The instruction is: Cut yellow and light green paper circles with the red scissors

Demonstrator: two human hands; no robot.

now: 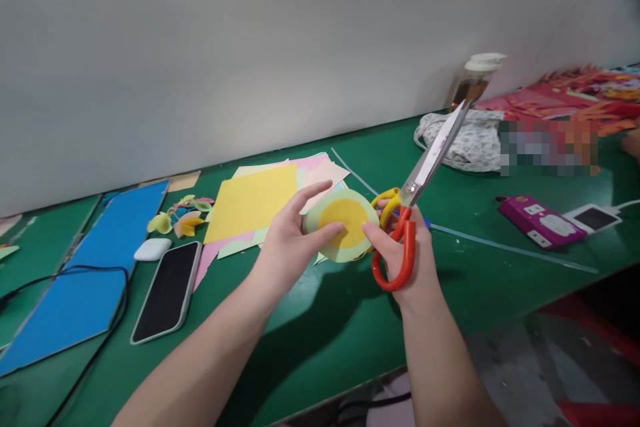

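Note:
Between my two hands, above the table, is a pale green paper circle (327, 207) with a smaller yellow paper circle (345, 213) on its face. My left hand (295, 230) pinches its left side, thumb on the yellow and forefinger stretched behind. The thumb of my right hand (407, 250) presses the right edge. Scissors (413, 190) with one red and one yellow handle hang on my right hand, blades closed and pointing up to the right. Just behind lie coloured paper sheets (255, 200), yellow on top with pink and green beneath.
A phone (167, 293), a white case (153, 249), small curled paper pieces (183, 217) and a blue board (95, 267) with a black cable lie left. At right are a purple packet (540, 220), a patterned cloth pouch (460, 140) and a bottle (473, 80). A white partition (225, 67) stands behind.

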